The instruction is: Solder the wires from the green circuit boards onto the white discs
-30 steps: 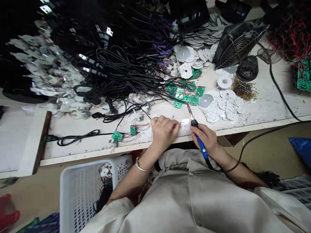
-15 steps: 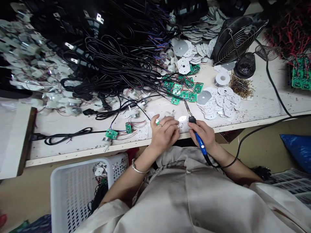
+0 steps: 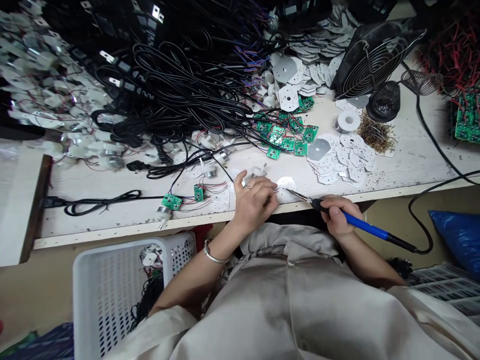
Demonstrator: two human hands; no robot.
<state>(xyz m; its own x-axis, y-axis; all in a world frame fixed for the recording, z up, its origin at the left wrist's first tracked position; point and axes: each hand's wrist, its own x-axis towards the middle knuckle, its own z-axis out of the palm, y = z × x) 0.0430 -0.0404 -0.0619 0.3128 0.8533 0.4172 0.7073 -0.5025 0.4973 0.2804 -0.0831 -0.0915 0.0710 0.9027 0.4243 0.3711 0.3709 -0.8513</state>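
Soldering iron (image 3: 360, 224) with a blue handle sits clenched in the right hand (image 3: 337, 216), its tip reaching a white perforated disc (image 3: 285, 184) on the counter (image 3: 420, 165). The left hand (image 3: 255, 202) curls at the disc's left side, but whether its grip holds anything there is too small to tell. Seen from the hands, green circuit boards (image 3: 288, 144) lie at 12 o'clock, a solder spool (image 3: 348, 121) at 1 o'clock, black power cords (image 3: 176, 95) at 10 o'clock, and a white plastic basket (image 3: 123, 295) at 8 o'clock.
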